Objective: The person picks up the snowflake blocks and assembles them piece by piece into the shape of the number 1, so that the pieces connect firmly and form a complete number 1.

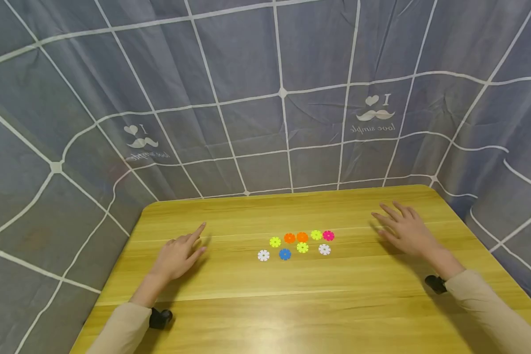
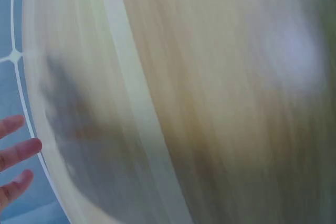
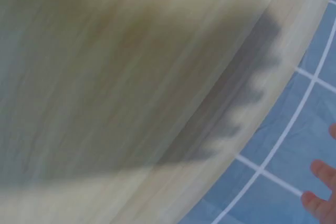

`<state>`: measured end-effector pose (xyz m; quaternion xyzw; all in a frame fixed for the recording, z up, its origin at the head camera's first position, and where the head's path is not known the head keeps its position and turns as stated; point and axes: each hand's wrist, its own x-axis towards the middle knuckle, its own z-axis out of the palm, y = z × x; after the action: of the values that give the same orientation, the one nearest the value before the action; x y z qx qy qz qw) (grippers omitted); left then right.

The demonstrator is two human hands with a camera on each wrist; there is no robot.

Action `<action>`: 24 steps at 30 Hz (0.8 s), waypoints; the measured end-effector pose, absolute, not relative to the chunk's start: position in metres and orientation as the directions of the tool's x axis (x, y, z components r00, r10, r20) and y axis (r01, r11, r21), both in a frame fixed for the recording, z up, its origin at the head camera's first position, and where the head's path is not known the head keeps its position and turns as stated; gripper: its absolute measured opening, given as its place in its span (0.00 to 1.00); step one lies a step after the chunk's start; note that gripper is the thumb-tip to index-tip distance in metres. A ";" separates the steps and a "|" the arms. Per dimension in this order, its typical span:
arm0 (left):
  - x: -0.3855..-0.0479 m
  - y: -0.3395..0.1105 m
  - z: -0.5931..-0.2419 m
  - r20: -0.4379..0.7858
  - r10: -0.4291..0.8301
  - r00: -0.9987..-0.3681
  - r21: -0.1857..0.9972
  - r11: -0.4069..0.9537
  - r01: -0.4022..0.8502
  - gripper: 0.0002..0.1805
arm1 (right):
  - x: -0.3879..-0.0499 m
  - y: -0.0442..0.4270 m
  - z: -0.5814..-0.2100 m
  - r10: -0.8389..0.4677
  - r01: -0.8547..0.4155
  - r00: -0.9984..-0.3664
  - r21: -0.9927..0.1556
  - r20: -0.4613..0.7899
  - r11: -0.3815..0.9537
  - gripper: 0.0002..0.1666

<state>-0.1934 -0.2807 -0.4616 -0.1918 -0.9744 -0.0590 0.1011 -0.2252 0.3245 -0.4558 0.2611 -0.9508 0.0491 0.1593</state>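
Observation:
Small flat notched plastic discs, shaped like snowflakes, lie loosely grouped at mid-table in the head view. Among them are a blue disc (image 1: 285,254), a pink disc (image 1: 328,236), two orange discs (image 1: 289,238), two white discs (image 1: 263,255) and three yellow-green discs (image 1: 275,242). Left of the group is my left hand (image 1: 175,256), index finger extended, holding nothing. My right hand (image 1: 405,231) hovers to the right with fingers spread and nothing in them. Only fingertips (image 2: 23,153) show in the left wrist view, and a few fingertips (image 3: 323,174) in the right wrist view.
The wooden table (image 1: 265,309) has rounded far corners. A grey curtain (image 1: 248,123) with white grid lines hangs behind it and along both sides. Dark wrist devices (image 1: 161,318) sit at both sleeve cuffs. Hand shadows fall on the wood.

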 end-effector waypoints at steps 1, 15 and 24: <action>-0.193 -0.278 -0.461 0.225 0.364 -0.904 0.086 0.916 0.391 0.35 | -0.225 0.322 -0.455 -0.484 -0.515 -0.809 -0.004 0.335 0.857 0.29; -0.192 -0.238 -0.458 0.253 0.304 -0.919 0.163 0.922 0.350 0.13 | -0.218 0.276 -0.447 -0.428 -0.477 -0.826 -0.051 0.367 0.877 0.15; -0.196 -0.212 -0.460 0.254 0.282 -0.925 0.222 0.914 0.339 0.11 | -0.213 0.245 -0.445 -0.358 -0.441 -0.861 -0.180 0.361 0.879 0.12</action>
<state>-0.1964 -0.2123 -0.4602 -0.1597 -0.9722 -0.1322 0.1090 -0.2130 0.2454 -0.4446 0.2090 -0.9559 0.1294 0.1608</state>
